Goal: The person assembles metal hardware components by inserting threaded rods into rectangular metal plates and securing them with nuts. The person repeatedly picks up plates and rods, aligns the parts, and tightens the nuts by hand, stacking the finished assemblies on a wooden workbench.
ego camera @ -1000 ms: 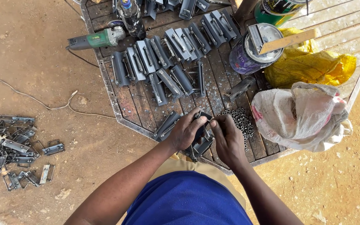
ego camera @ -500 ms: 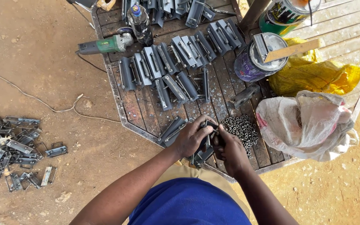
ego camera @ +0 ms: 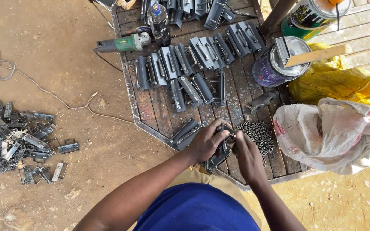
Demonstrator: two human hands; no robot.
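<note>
**Both hands on one metal bracket at the near table edge**

Head view, looking down. Left hand [ego camera: 206, 142] curled over a dark metal bracket [ego camera: 220, 156], fingers closed around its upper end. Right hand [ego camera: 247, 156] pressed against the same bracket from the other side, fingertips pinched at its top – what sits between them too small to tell. Bracket tilted, resting on the near edge of the wooden table [ego camera: 150, 107], just beside a heap of small metal rings [ego camera: 258, 134]. Two more brackets [ego camera: 187, 132] lying flat just left of the left hand. Farther back, rows of like brackets [ego camera: 193, 64] laid side by side; a green angle grinder [ego camera: 123, 43] at the table's far left corner, a plastic bottle [ego camera: 158, 23] next to it. To the right – a paint can [ego camera: 279, 62] with a wooden stick across it, a yellow bag [ego camera: 339, 83], a white sack [ego camera: 330, 132]. On the dirt ground at left, well apart, a loose pile of metal parts [ego camera: 18, 139] and a cable [ego camera: 43, 90].
</note>
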